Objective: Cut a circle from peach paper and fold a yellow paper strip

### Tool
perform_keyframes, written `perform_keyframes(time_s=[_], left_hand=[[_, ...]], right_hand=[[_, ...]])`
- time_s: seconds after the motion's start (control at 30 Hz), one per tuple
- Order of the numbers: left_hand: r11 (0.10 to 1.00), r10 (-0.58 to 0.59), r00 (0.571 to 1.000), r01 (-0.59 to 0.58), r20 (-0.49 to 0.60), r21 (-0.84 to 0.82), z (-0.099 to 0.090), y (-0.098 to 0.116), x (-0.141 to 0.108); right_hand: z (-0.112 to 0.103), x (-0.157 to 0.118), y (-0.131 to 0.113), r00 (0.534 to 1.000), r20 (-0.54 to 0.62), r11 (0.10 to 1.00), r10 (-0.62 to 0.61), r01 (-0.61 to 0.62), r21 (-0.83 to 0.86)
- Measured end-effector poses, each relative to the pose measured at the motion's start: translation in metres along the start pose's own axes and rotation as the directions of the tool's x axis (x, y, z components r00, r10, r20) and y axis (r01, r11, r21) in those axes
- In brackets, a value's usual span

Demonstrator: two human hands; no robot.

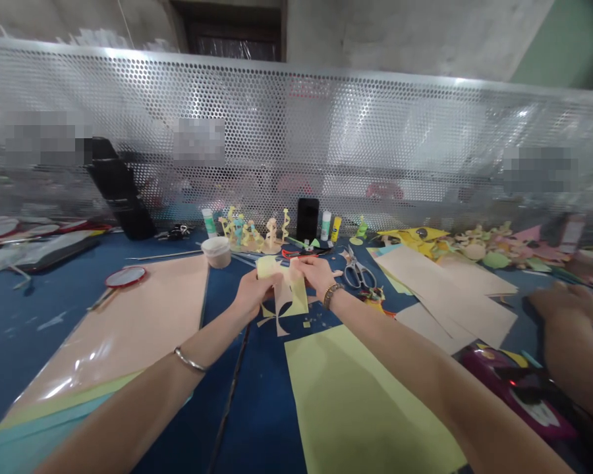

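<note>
- While the two hands pinch it from both sides, the cut paper (290,289) is at the middle of the view, above the blue mat (27,336) and not lying on it.
- Its long axis goes from the hands down toward the person, and the lower part is a peach shape with curved cuts.
- The left hand (254,293) is closed on the paper's left edge, with the fingers curled around it.
- The right hand (315,273) is also closed, and it pinches the upper right edge. Neither hand is clearly nearer, because the paper is just between them.
- Small paper scraps (306,323) lie on the mat under the hands.
- Scissors (358,270) lie open, just to the right of the right hand, and a black phone (307,220) stands farther ahead.
- Ahead on the left is a small cup (216,252); what is inside it is too hard to tell from this view.
- Glue sticks (325,225) and paper figures (252,230) stand along the far side of the mat.
- Peach sheets (449,289) are piled on the right, and a pale green sheet (366,401) lies near the person.
- At the right edge is a co-worker's hand (563,303), well apart from the person's hands.
</note>
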State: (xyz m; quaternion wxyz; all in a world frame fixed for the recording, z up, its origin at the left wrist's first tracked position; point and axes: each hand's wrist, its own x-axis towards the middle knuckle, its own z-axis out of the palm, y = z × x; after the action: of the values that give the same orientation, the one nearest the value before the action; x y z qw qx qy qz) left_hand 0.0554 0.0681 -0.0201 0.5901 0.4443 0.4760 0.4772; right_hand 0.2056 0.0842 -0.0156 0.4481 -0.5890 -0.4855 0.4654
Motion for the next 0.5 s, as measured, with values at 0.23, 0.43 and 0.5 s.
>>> perform_keyframes(time_s=[0.23, 0.43, 0.5], left_hand=[[0.997, 0.039, 0.998, -0.036, -0.046, 0.067, -0.01, -0.008, 0.009], [0.991, 0.056, 0.998, -0.054, -0.007, 0.12, -0.012, -0.005, 0.01], [0.991, 0.046, 0.999, -0.045, -0.008, 0.123, -0.015, 0.001, 0.01]], right_hand=[[0.006, -0.009, -0.004, 0.986, 0.168, 0.993, 0.0, 0.021, -0.12], [-0.031, 0.005, -0.018, 0.991, 0.128, 0.92, -0.046, 0.092, -0.38], [-0.066, 0.018, -0.023, 0.997, 0.018, 0.853, -0.074, 0.072, -0.517]])
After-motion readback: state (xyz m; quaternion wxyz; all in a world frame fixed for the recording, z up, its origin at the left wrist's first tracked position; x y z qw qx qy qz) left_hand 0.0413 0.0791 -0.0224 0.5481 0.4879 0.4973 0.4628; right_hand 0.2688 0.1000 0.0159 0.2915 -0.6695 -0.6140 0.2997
